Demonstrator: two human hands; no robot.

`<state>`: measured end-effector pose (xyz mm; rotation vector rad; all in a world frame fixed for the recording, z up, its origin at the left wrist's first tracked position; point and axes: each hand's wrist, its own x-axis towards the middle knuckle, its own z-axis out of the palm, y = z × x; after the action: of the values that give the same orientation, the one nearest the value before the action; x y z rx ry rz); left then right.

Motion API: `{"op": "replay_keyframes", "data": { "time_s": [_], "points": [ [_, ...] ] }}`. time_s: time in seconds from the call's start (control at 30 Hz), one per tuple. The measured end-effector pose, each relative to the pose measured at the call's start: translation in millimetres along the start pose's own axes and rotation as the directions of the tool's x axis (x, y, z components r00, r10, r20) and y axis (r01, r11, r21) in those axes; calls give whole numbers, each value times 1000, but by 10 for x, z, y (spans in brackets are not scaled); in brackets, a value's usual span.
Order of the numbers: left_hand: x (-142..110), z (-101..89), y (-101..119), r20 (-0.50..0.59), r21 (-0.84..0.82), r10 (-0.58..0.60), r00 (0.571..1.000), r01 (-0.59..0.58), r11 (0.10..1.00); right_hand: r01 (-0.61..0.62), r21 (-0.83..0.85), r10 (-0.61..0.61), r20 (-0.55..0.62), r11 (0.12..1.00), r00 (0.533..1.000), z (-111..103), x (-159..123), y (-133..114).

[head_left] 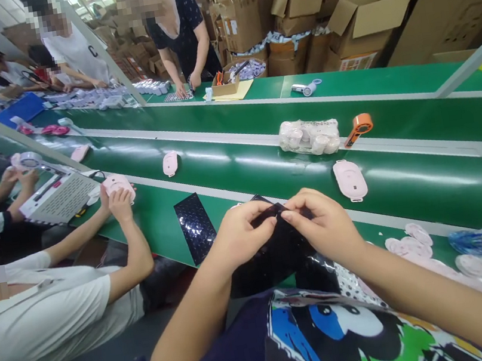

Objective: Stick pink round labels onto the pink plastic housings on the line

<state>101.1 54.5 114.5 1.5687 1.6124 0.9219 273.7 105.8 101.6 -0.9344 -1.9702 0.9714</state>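
Note:
My left hand and my right hand meet in front of me, thumbs and forefingers pinched on a black glossy sheet. The sheet hangs below my fingers; the small spot between my fingertips is too dark to make out. To the left of my left hand lies another black sheet with a pattern of shapes, shiny under the light. Below my right wrist are a further black sheet and a white sheet with black dots, both partly covered by my arm.
A pale pink plastic shell lies on the green conveyor belt, near a bubble-wrapped bundle and an orange handheld fan. Pink round parts are piled at right. A co-worker on the left holds a pink shell.

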Motion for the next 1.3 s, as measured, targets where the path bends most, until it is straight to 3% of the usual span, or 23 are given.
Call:
{"op": "replay_keyframes", "data": {
  "time_s": [0.07, 0.2, 0.3, 0.4, 0.47, 0.63, 0.8, 0.9, 1.1, 1.2, 1.23, 1.3],
  "points": [
    [31, -54, -46, 50, 20, -35, 998, 34, 999, -78, 26, 77, 40, 997, 996, 39, 46, -3],
    [8, -69, -138, -41, 48, -86, 995, 88, 995, -72, -1, 71, 74, 997, 995, 138, 77, -32],
    [-22, -38, -199, -118, 81, -103, 988, 113, 990, 78, -101, -74, 49, 992, 996, 253, 71, -40],
    [-39, -31, -246, -221, 111, -66, 973, 92, 990, 294, -228, -295, 30, 928, 955, 383, 76, -37],
    [-42, -61, -269, -273, 111, -43, 961, 76, 991, 365, -270, -374, 20, 891, 927, 451, 106, -46],
    [-24, -241, -318, -259, 31, -3, 966, 11, 999, 348, -270, -374, -50, 898, 926, 538, 244, -138],
    [-34, -368, -382, -338, -19, 56, 939, -66, 998, 498, -388, -550, -30, 776, 834, 667, 282, -255],
    [-37, -382, -427, -397, -3, 97, 913, -107, 994, 522, -464, -615, -65, 716, 786, 781, 272, -297],
    [-6, -462, -538, -432, 44, 195, 881, -195, 980, 505, -482, -628, -128, 716, 768, 898, 342, -328],
    [-11, -587, -585, -438, 156, 357, 825, -321, 934, 480, -488, -606, -133, 729, 785, 832, 321, -371],
    [-13, -637, -594, -441, 207, 442, 781, -391, 897, 461, -500, -606, -172, 733, 777, 799, 289, -399],
    [-12, -738, -599, -430, 303, 625, 652, -548, 780, 403, -447, -554, -284, 799, 783, 738, 202, -473]
  ]
}}
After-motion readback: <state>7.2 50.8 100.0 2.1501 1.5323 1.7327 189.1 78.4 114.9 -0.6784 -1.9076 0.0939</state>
